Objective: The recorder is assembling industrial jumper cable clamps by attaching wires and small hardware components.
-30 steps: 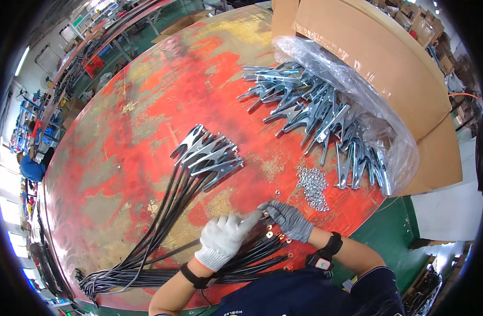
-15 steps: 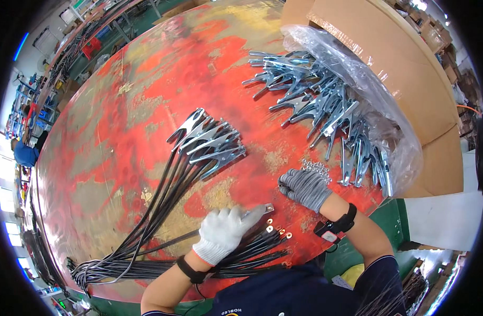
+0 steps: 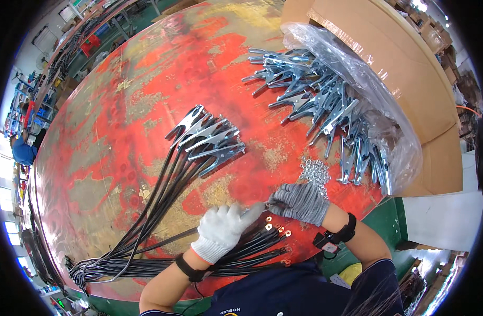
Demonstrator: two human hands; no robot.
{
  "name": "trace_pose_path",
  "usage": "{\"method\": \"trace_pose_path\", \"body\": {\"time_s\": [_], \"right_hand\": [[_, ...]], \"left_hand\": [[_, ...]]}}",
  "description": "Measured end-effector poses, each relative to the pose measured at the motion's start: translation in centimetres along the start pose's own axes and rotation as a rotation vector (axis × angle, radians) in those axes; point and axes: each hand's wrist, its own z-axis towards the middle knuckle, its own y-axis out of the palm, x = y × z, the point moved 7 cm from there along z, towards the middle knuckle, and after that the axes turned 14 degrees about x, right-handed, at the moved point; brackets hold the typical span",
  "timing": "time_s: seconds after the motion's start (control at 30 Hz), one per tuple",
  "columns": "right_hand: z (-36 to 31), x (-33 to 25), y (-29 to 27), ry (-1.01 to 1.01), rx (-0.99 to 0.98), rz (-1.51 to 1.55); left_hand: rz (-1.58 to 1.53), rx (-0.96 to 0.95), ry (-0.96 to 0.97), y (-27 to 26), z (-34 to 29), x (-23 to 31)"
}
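- Black cables (image 3: 141,267) are lying bundled at the lower left, several running up to attached metal clamps (image 3: 212,139).
- A single black cable (image 3: 174,238) is running to the white-gloved left hand (image 3: 220,229), which is curling nearly closed, seemingly around it; gripping firmly near the end should prevent twisting.
- A small metal piece (image 3: 266,206) is showing where both hands' fingertips are meeting, too small to identify; holding it square should help alignment.
- Copper-coloured ring lugs (image 3: 269,226) are lying just below; working above them should avoid snagging.
- The grey-gloved right hand (image 3: 299,203) is bunching its fingers; I cannot tell how tightly, or whether it is gripping anything. A light fingertip touch would suit.
- Nuts (image 3: 316,171) are lying just beyond; lifting the wrist should avoid scattering them.
- Loose clamps (image 3: 326,105) are resting in a heap beside clear plastic (image 3: 397,139).
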Motion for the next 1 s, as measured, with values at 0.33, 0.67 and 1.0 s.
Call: {"method": "trace_pose_path", "body": {"time_s": [0.33, 0.67, 1.0], "right_hand": [[0.5, 1.1, 1.3, -0.003, 0.087, 0.115], [-3.8, 1.6, 1.2, 0.016, -0.107, -0.041], [-3.7, 1.3, -0.3, 0.202, 0.112, 0.301]], "left_hand": [[-0.007, -0.019, 0.014, 0.7, -0.3, 0.1], [0.019, -0.046, 0.004, 0.1, 0.1, 0.3], [0.021, -0.038, 0.023, 0.3, 0.3, 0.1]]}}
